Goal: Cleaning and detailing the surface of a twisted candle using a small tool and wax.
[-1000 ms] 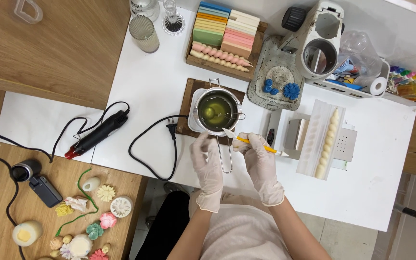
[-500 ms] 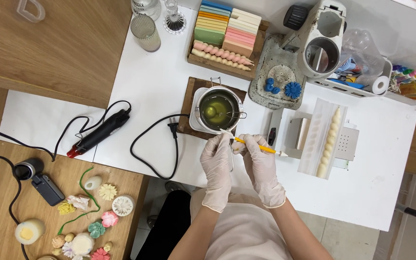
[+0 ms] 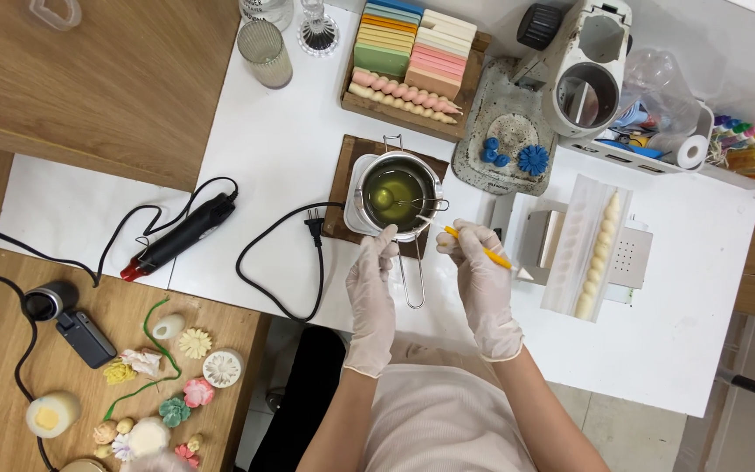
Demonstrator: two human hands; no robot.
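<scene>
Right hand (image 3: 482, 271): gloved, fingers pinched around a yellow tool (image 3: 480, 251), its tip angled toward the pot rim.
Left hand (image 3: 370, 284): gloved, curled at the near edge of the pot; whether it grips anything cannot be told.
Melting pot (image 3: 395, 194): steel, long handle pointing near, on a small burner over a dark wooden board (image 3: 341, 188), centre of the white table (image 3: 281, 157).
Contents: yellow-green liquid with a round lump sunk in it.
Step in hand: judged as dipping or fishing a piece at the pot.
Next move: calls for a steady lift clear of the rim, without drips.
Far tray (image 3: 412, 52): wooden, holding flat slabs in green, blue, yellow, pink and cream, plus twisted pale sticks.
Right of pot: clear mould (image 3: 589, 240) with a cream spiral candle.
Far right: white bin (image 3: 657, 144) of coloured packets, markings too small to tell.
Left: black heat gun (image 3: 181, 236), unplugged cord.
Near left: wooden table with small wax flowers (image 3: 194, 345).
</scene>
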